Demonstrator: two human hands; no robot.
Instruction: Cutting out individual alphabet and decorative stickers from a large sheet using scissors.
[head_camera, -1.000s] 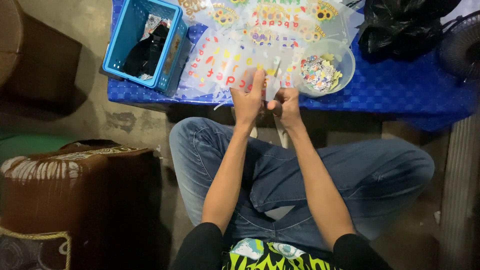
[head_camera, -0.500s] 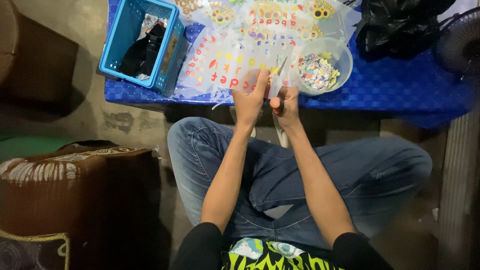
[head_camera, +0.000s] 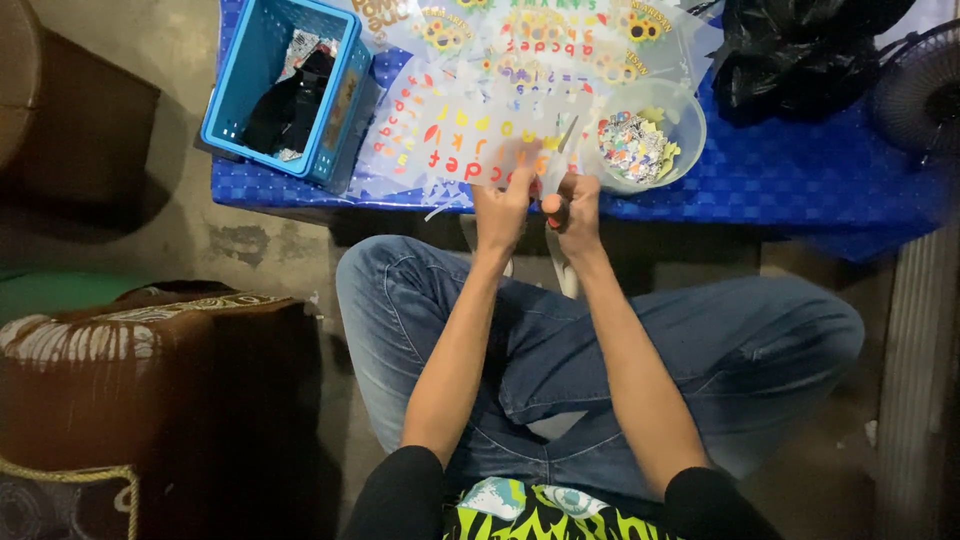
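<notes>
Scissors (head_camera: 558, 165) stand between the two hands at the near edge of the low table (head_camera: 800, 180), their pale blades angled up and away toward the bowl (head_camera: 688, 125), the orange handle tucked inside the right hand (head_camera: 577, 208). That hand's fingers are curled shut round the handle. Just beside it, the left hand (head_camera: 503, 208) pinches the near edge of a clear sheet (head_camera: 450, 140) printed with coloured letters; its fingers are closed on the film, and the blades meet the sheet right by those fingertips. Both forearms run up from the lap, nearly parallel and close together, wrists bent slightly forward over the crossed, jeans-clad legs. The sheet lies flat on the blue cloth, overlapping more sheets farther back. The bowl, just right of the blades, holds a heap of small coloured cut pieces. A blue basket (head_camera: 250, 70) sits at the table's left end, a black bag (head_camera: 790, 60) at the right.
</notes>
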